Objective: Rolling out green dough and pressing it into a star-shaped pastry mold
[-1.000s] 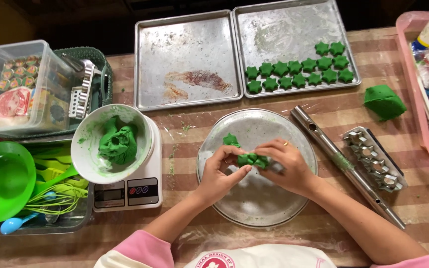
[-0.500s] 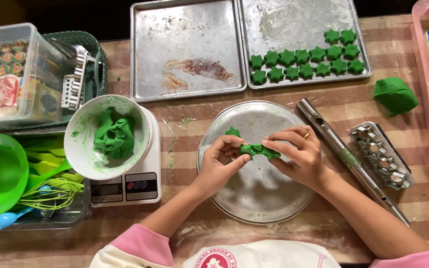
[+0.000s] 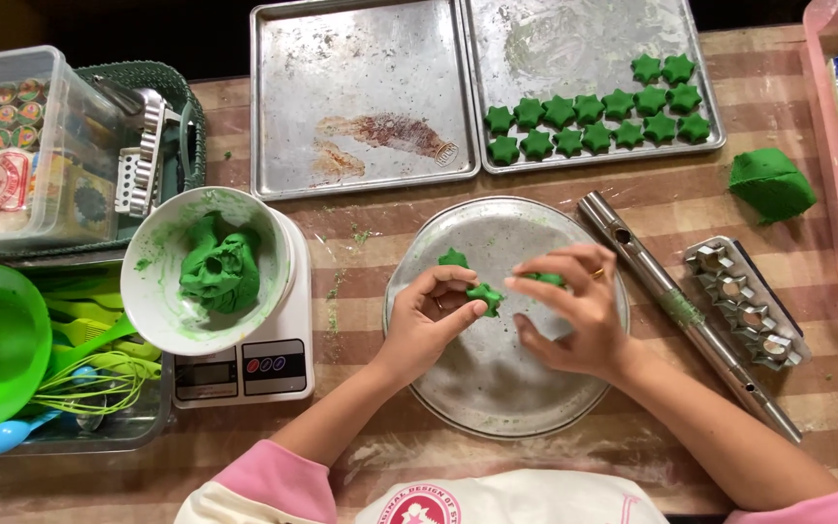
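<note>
Over a round metal plate (image 3: 497, 388), my left hand (image 3: 429, 325) pinches a small green star-shaped dough piece (image 3: 485, 297) between thumb and fingers. My right hand (image 3: 574, 315) is just right of it, with a bit of green dough (image 3: 545, 279) held at its fingertips. Another green dough piece (image 3: 453, 258) lies on the plate behind my left hand. Several finished green stars (image 3: 594, 116) sit in rows on the right baking tray (image 3: 555, 49).
An empty smeared baking tray (image 3: 361, 97) lies at the back. A white bowl of green dough (image 3: 220, 267) stands on a kitchen scale (image 3: 244, 369). A metal tube (image 3: 686, 315), a tin of cutter tips (image 3: 749, 306) and a dough lump (image 3: 773, 184) lie right. Tubs of tools stand left.
My hands have pulled apart: the joined green dough is now split, a star piece in the left hand and a small bit in the right. The view has shifted slightly.
</note>
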